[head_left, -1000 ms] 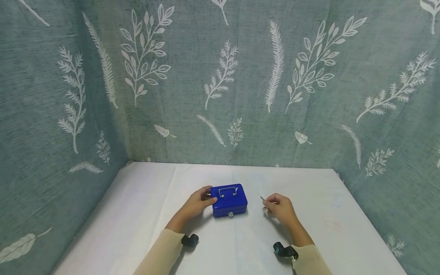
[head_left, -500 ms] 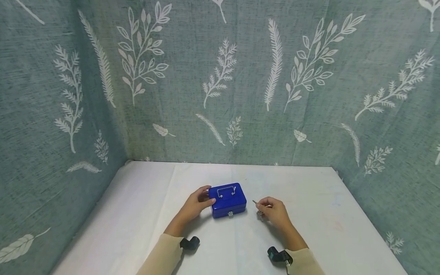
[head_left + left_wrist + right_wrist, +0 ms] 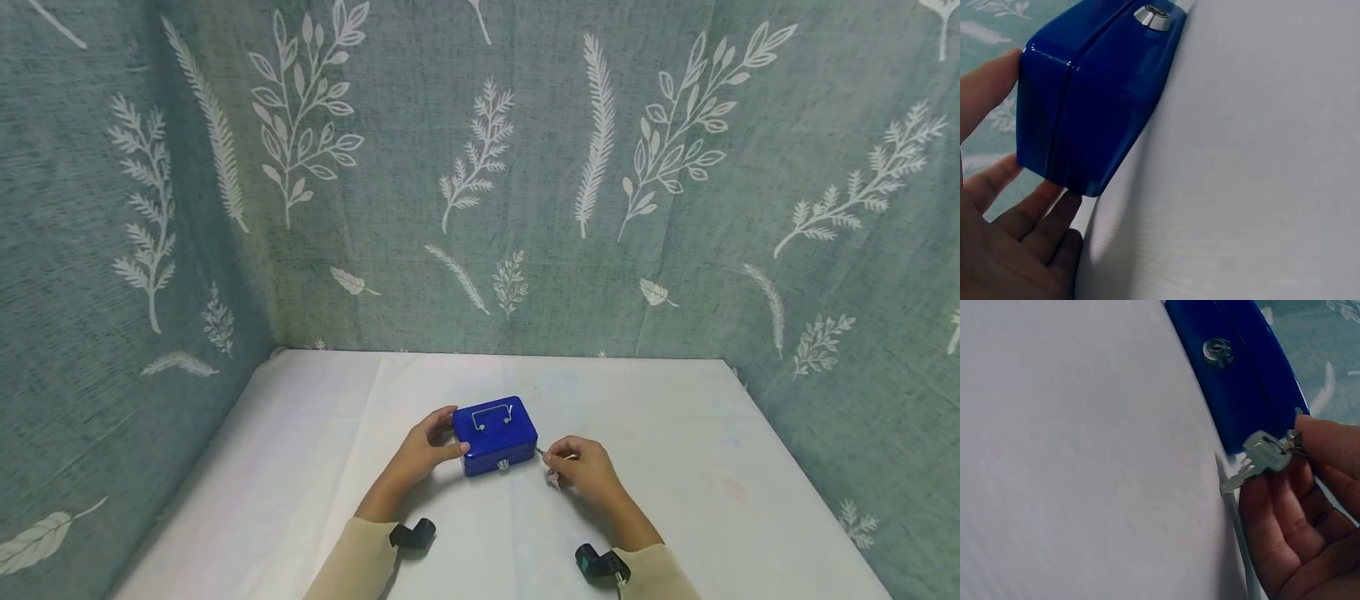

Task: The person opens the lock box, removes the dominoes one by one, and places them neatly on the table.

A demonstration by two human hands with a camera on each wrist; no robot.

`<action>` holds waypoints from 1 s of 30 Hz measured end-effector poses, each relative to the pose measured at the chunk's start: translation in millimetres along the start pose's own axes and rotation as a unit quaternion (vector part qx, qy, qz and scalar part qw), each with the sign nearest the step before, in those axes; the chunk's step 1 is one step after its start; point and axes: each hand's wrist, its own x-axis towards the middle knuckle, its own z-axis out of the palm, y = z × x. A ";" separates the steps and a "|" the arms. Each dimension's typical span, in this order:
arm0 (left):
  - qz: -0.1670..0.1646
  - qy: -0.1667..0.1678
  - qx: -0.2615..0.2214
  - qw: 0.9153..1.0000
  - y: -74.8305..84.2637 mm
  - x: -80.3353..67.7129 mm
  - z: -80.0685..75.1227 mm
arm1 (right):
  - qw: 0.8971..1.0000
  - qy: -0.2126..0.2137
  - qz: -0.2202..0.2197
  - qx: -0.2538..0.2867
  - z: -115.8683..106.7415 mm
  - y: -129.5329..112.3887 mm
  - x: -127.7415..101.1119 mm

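Observation:
A small blue metal cash box with a wire handle on its lid and a round lock on its front sits mid-table. My left hand grips the box's left end, thumb on the near side and fingers round the far side. My right hand pinches a silver key just right of the box's front right corner. The key's tip points left toward the box, apart from the lock. A second key dangles below the hand.
A white cloth covers the table. Grey-green curtains with white leaf prints close in the back and both sides. Black wrist cameras sit on my beige sleeves near the front edge.
My right hand has moved left with the key, from well right of the box to just beside its front right corner. The left hand keeps its hold on the box.

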 end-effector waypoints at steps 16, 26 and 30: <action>0.000 0.023 0.013 1.000 2.5 -9.1 4.6 | 0.998 -0.048 -0.031 -0.019 17.5 -9.8 -9.8; 0.007 0.025 0.011 1.000 18.7 -16.8 4.0 | 0.988 -0.027 -0.070 -0.136 31.3 -17.2 -14.8; 0.000 0.033 0.015 0.999 -1.8 -9.6 6.2 | 0.982 -0.022 -0.086 -0.166 35.1 -17.2 -15.0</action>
